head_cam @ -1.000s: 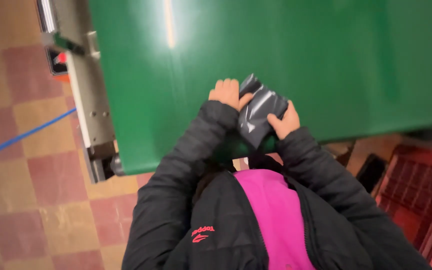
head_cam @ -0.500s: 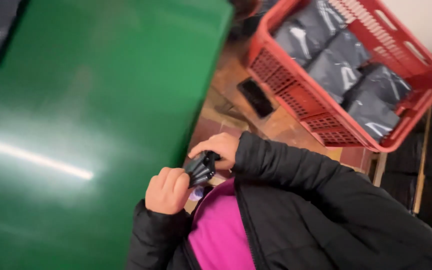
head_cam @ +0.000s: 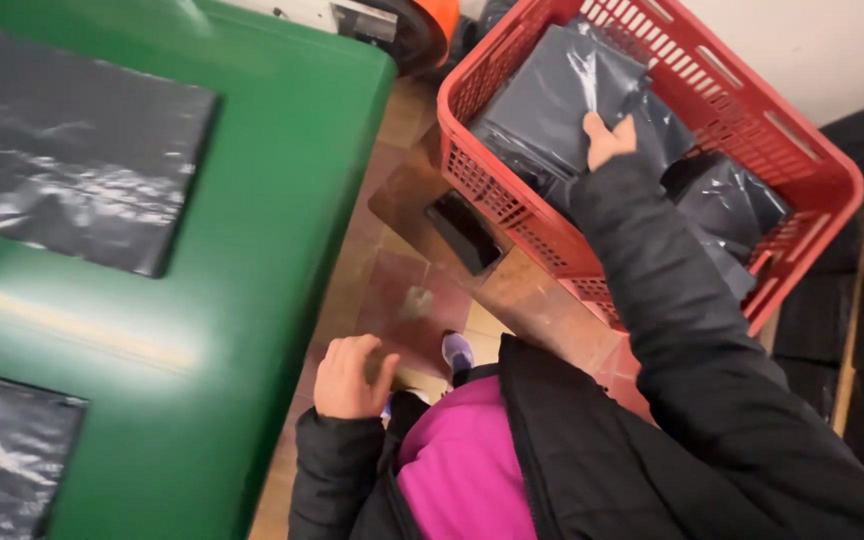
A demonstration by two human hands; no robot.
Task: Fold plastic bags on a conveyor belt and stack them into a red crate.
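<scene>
The right hand (head_cam: 607, 140) is reaching forward and to the right, into the red plastic lattice crate (head_cam: 812, 160), fingers laying on the topmost dark grey plastic mailer bag (head_cam: 562, 95); a closed grip is not confirmed. That bag is lying flat directly beneath this hand, its long axis slanting away. The left hand (head_cam: 350, 375) is hanging loosely curled and empty, just beside the green desk (head_cam: 262, 230) edge, well apart from the crate.

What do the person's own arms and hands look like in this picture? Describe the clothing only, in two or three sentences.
Both arms are covered to the wrist by the sleeves of a black padded jacket, quilted in broad puffy bands. The jacket hangs open over a bright pink top. The left hand and right hand are bare: no gloves, and no rings or watch can be made out.
</scene>
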